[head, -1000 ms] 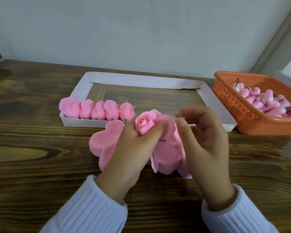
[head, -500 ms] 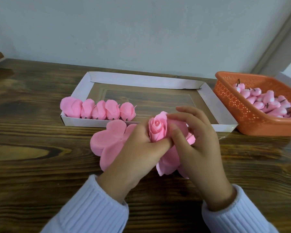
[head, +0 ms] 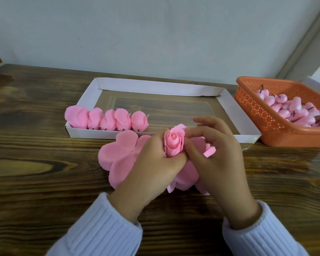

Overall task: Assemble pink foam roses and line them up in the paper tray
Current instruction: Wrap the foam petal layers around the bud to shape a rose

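Five finished roses (head: 107, 120); one unfinished rose (head: 174, 143); one tray (head: 155, 88); one basket (head: 255, 115); perhaps fifteen buds (head: 294, 110).

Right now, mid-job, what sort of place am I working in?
Probably a small handcraft bench, at home or in a workshop: a dark wood-grain table, a white paper tray with five finished pink foam roses, and an orange perforated plastic basket of pink buds.

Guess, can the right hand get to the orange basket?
Probably yes: only the low tray corner lies between the right hand and the orange basket, though that hand holds the rose.
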Demonstrator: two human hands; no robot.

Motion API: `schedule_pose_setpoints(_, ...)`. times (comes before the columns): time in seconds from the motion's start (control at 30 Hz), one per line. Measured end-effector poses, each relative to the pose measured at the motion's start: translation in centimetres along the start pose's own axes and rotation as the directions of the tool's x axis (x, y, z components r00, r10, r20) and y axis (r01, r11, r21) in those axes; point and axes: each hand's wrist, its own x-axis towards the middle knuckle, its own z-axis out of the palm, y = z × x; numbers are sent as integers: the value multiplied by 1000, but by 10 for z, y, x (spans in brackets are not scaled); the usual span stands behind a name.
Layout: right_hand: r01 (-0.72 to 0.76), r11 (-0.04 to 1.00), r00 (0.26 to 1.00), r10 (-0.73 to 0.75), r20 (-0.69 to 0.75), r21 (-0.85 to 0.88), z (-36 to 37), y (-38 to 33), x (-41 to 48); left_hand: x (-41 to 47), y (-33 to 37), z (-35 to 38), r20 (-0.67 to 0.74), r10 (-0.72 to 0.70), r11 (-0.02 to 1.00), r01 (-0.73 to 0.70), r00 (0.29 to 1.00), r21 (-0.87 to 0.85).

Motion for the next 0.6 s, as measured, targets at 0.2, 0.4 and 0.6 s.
schedule_pose_setpoints(0.2,66,997,998,-66,-2,32,2,-1,-2,0,0,1,-49,8,1000,-8,999,-3)
schedule_pose_setpoints(0.4,42,999,996,-44,83,27,3,-2,-2,1,5,3,-81,-16,1000,15,997,-6)
schedule_pose_setpoints(0.6,81,992,996,-83,17,95,1,-3,-2,-1,6,4,-90,-28,998,24,996,-49)
